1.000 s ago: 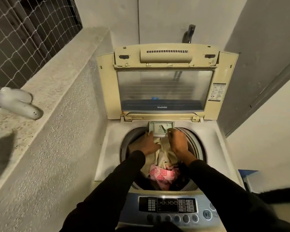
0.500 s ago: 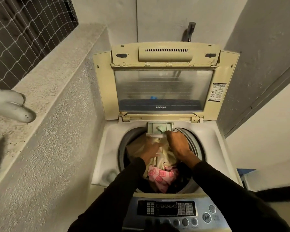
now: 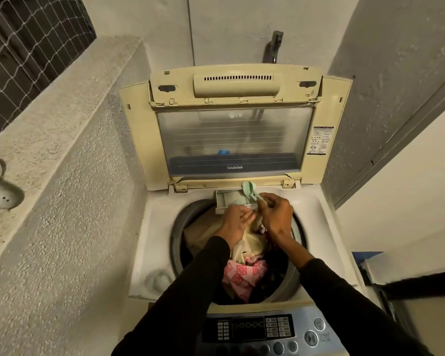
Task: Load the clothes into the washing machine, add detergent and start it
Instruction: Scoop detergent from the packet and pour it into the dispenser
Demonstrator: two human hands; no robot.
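The washing machine stands against a ledge wall on its left, lid raised behind the drum — clothes lie inside. The detergent drawer sits at the drum's back rim; the control panel lies nearest.

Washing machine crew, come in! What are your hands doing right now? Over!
Right hand holds green scoop over open detergent drawer. Left hand at drawer front. Clothes loaded in drum. Nothing in the way.

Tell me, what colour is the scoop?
Pale mint green. The scoop shows in the head view, held by the right hand above the drawer.
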